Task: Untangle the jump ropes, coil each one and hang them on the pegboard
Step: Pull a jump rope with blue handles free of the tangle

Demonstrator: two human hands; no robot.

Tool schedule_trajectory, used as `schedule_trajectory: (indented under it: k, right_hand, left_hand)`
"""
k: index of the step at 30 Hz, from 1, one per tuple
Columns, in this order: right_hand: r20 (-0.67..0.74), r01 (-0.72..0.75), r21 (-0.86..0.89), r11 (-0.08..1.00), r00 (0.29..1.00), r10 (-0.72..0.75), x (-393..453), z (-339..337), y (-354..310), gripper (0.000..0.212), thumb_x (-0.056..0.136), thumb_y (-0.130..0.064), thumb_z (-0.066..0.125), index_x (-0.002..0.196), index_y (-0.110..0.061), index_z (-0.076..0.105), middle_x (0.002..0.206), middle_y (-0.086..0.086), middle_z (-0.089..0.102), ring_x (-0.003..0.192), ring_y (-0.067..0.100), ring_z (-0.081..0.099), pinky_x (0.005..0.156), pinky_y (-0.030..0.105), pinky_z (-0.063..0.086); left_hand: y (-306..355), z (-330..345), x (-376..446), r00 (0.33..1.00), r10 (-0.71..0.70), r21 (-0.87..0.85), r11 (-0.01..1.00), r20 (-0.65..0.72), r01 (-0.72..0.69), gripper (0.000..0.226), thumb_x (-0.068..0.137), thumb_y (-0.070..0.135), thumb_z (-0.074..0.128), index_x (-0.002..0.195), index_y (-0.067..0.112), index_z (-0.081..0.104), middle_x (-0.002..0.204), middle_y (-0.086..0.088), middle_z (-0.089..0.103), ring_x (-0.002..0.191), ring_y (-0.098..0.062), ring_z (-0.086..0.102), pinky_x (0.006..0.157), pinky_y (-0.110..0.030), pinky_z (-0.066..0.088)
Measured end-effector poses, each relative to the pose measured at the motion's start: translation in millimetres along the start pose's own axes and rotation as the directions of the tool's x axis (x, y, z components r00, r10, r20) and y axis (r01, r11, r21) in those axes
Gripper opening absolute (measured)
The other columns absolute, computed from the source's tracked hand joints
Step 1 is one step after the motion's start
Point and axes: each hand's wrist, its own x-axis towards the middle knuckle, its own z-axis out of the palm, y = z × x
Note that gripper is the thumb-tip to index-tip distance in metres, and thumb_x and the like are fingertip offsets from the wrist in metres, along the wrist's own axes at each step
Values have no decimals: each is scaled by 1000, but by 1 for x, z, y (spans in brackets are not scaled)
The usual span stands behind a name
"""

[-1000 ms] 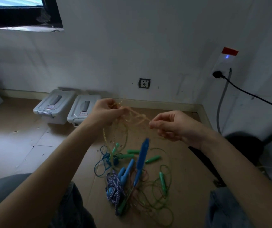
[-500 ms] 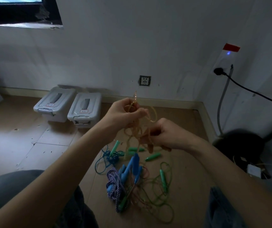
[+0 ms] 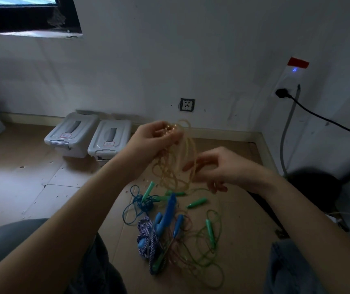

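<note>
Both forearms reach out over the floor from someone sitting low, knees in dark trousers at either side. The left hand is raised highest, palm turned inward, its fingers curled closed around the top of a pale yellow jump rope whose loops hang down from that fist. The right hand sits lower and just to the right, thumb and forefinger drawn toward each other beside the hanging loops; it is blurred there, so I cannot tell whether they actually pinch a strand or only brush it, and the other fingers curl loosely underneath.

Against the far wall stand two grey lidded storage boxes side by side, both shut and latched, so nothing inside them shows.

The yellow rope's lowest loops dangle straight below the left fist and reach down nearly to the tangle on the floor, which lies between the knees. In that pile are blue handles, several green handles, a thin green cord sprawled in wide loops to the right, a dark blue cord bunched to the left, and a purple-and-white braided rope at the near side. The floor itself is brown cardboard sheeting.
</note>
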Motion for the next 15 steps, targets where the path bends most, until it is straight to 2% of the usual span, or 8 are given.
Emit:
schedule_trajectory:
  k: [1,3,5,8,10,11,13,15]
  right_hand:
    - [41,-12,-71,997,999,15,1,6,1,14,80,-13,70,89,-24,69,81,-12,71,47,8,56,39,17,39]
    - [15,45,-113,993,999,-44,7,20,3,11,81,-16,70,84,-26,68,74,-17,69,48,6,58,40,17,40]
    - [-33,117,-46,992,992,-118,11,26,1,12,82,-16,69,85,-27,68,71,-16,69,55,4,60,44,18,43]
    - [-13,139,129,982,990,-139,10,20,-3,18,78,-16,70,92,-27,69,87,-8,72,74,6,65,57,18,50]
    - [51,98,114,989,993,-105,6,13,-2,20,79,-15,69,95,-27,67,96,-5,71,86,11,67,65,18,52]
    - [31,72,70,995,997,-75,6,8,0,19,82,-12,66,95,-25,66,97,-3,71,87,12,67,66,18,52]
    - [-182,32,-37,999,982,-38,4,-4,-1,17,86,-7,60,92,-23,64,96,3,70,77,7,67,63,17,53]
    - [-330,110,67,992,940,-82,1,-15,-3,12,81,-13,65,88,-23,66,94,2,70,73,5,66,61,15,52]
  left_hand:
    - [2,-3,1,1000,-15,-94,995,-1,15,12,73,26,65,81,18,66,67,5,65,57,-7,60,52,-18,52]
    - [4,-6,1,999,-33,-188,982,7,34,14,71,26,67,82,16,67,66,5,65,57,-6,61,51,-18,51]
    - [4,-3,0,999,-33,-183,983,3,33,13,75,22,66,85,14,66,65,6,65,56,-5,61,51,-17,51]
    - [4,0,-1,997,-41,-163,986,-70,30,6,84,17,61,85,11,63,61,8,64,53,-3,60,49,-16,49]
    - [4,0,-1,989,-68,-153,987,-135,47,7,86,17,60,83,11,62,59,7,63,49,-2,58,46,-16,48]
    - [4,0,0,984,-85,-154,986,-158,60,8,87,18,60,83,12,62,61,5,62,48,-2,57,46,-17,49]
    - [3,0,1,977,-103,-147,986,-184,76,8,86,19,60,85,12,63,67,3,62,50,-4,57,51,-19,51]
    - [1,1,2,973,-114,-146,986,-200,85,7,86,17,60,86,10,63,70,0,62,51,-4,58,52,-19,52]
